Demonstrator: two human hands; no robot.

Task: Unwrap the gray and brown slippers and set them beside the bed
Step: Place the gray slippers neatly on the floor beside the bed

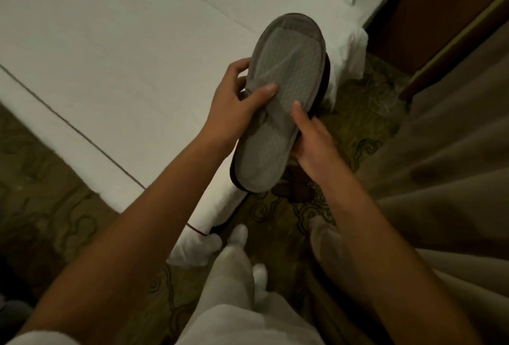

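Note:
A pair of gray slippers with dark brown edges [286,91], stacked and covered in thin clear wrap, is held sole-up above the bed's corner. My left hand [237,105] grips its left side, thumb lying across the gray sole and fingers curled round the edge. My right hand [311,138] holds the right side from below, thumb pressed on the sole. The lower slipper shows only as a dark rim beneath the upper one.
The white bed [110,55] fills the left and top. Patterned carpet [358,129] lies beside it. Beige curtains [454,165] hang at the right, with a dark wooden panel [440,14] behind. My white-clad legs and feet [237,256] stand below.

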